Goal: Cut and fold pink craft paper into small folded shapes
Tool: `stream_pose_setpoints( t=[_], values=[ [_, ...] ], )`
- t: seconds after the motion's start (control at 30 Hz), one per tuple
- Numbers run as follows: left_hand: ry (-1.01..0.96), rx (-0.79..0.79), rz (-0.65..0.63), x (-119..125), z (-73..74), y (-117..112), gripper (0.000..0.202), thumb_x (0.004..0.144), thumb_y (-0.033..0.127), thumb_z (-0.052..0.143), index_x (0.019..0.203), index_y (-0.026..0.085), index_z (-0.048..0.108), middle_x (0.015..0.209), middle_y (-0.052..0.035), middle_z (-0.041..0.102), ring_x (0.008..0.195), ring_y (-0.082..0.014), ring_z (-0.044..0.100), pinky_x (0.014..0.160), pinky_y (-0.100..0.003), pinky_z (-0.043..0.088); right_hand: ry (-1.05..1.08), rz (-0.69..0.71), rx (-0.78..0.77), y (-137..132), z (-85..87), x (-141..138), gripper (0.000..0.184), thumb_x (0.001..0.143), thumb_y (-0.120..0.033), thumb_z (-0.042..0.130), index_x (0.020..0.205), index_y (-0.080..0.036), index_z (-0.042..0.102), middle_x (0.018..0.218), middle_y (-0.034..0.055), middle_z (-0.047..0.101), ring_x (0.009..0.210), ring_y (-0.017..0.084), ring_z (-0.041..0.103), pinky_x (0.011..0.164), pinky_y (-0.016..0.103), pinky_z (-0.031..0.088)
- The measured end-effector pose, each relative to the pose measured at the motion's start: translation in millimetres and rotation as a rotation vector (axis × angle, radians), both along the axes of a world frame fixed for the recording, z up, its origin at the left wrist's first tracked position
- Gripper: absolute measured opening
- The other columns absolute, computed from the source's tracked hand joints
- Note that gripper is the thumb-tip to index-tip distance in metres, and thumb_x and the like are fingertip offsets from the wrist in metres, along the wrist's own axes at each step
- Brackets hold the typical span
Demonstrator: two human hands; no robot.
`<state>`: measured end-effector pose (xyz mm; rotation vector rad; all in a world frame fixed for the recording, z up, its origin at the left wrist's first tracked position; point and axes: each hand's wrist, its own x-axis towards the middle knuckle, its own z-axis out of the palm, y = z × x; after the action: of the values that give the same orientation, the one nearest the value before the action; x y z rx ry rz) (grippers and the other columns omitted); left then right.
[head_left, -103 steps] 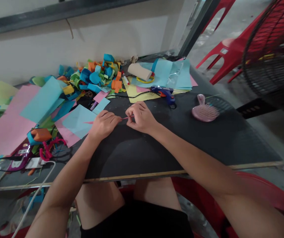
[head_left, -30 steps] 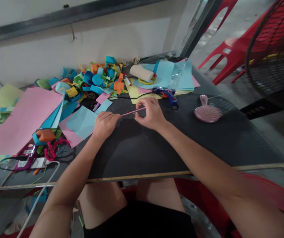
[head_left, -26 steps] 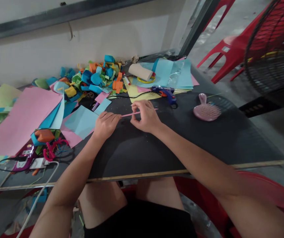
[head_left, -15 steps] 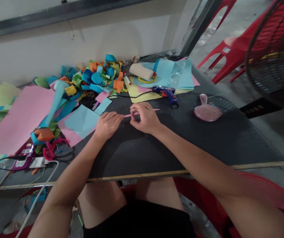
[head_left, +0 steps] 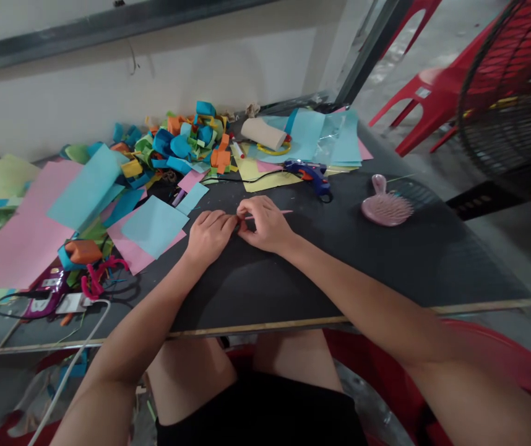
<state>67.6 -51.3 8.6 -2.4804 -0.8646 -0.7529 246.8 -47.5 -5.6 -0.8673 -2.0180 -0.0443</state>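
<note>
A thin pink paper strip [head_left: 280,212] runs through both hands just above the dark tabletop. My right hand [head_left: 265,224] pinches it between thumb and fingertips, and its pointed end sticks out to the right. My left hand [head_left: 211,235] is closed around the strip's other end, which its fingers hide. The fingertips of the two hands nearly meet. Left of my left hand, a light blue sheet [head_left: 155,227] lies on a pink sheet [head_left: 138,263]. A blue hot glue gun [head_left: 312,178] lies beyond my right hand.
Folded coloured paper pieces [head_left: 172,145] are heaped against the wall. A pink hairbrush [head_left: 387,207] lies to the right, near a black fan [head_left: 511,93]. A cardboard roll [head_left: 264,134] sits at the back. A white cable [head_left: 77,359] hangs over the table's front edge at left.
My right hand has slid left along the pink strip, closing the gap to my left hand. At the left, a curled light blue sheet has flopped flatter over the large pink sheet.
</note>
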Motion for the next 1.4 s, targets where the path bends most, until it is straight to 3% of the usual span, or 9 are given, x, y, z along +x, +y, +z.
stream_pose_setpoints(
  t=[0.37, 0.7, 0.9, 1.13, 1.4],
  values=[
    [-0.034, 0.072, -0.036, 2, 2.3, -2, 0.023, 0.095, 0.01, 0.043, 0.087, 0.016, 0.063, 0.084, -0.006, 0.072, 0.078, -0.0155, 0.067, 0.07, -0.031, 0.045, 0.03, 0.091, -0.008, 3, 0.8, 4, 0.028, 0.068, -0.007, 0.051, 0.083, -0.025, 0.036, 0.077, 0.0012, 0.06, 0.07, 0.018, 0.058, 0.067, 0.032, 0.047],
    [-0.03, 0.167, -0.123, -2, 10.3, -4, 0.018, 0.093, 0.009, 0.049, 0.096, 0.016, 0.065, 0.084, -0.006, 0.074, 0.081, -0.0166, 0.069, 0.07, -0.032, 0.048, -0.005, 0.109, 0.024, 1, 15.2, 9, 0.026, 0.07, -0.009, 0.053, 0.084, -0.025, 0.038, 0.076, -0.0006, 0.061, 0.069, 0.017, 0.056, 0.07, 0.032, 0.045],
    [-0.023, 0.084, -0.113, -6, 8.5, -4, 0.021, 0.095, 0.013, 0.047, 0.09, 0.019, 0.067, 0.086, -0.0051, 0.075, 0.079, -0.0159, 0.069, 0.07, -0.033, 0.048, -0.153, 0.081, -0.018, -2, 20.0, 8, 0.023, 0.072, -0.007, 0.049, 0.075, -0.025, 0.035, 0.075, 0.0008, 0.059, 0.071, 0.018, 0.053, 0.071, 0.033, 0.042],
    [-0.093, -0.09, -0.124, -13, 5.0, 1, 0.02, 0.095, 0.018, 0.05, 0.1, 0.021, 0.069, 0.089, -0.0053, 0.077, 0.08, -0.0164, 0.071, 0.073, -0.033, 0.048, -0.164, 0.086, -0.028, -2, 23.7, 14, 0.024, 0.072, -0.006, 0.049, 0.077, -0.025, 0.035, 0.075, 0.0008, 0.058, 0.069, 0.018, 0.05, 0.071, 0.034, 0.041],
    [-0.095, 0.064, -0.122, -29, 2.8, 14, 0.021, 0.091, 0.012, 0.056, 0.105, 0.022, 0.069, 0.093, -0.002, 0.077, 0.08, -0.0144, 0.071, 0.073, -0.031, 0.045, -0.104, 0.016, -0.085, 7, 23.9, 31, 0.027, 0.067, -0.007, 0.051, 0.08, -0.025, 0.034, 0.075, -0.002, 0.057, 0.069, 0.016, 0.05, 0.073, 0.033, 0.041]
  ],
)
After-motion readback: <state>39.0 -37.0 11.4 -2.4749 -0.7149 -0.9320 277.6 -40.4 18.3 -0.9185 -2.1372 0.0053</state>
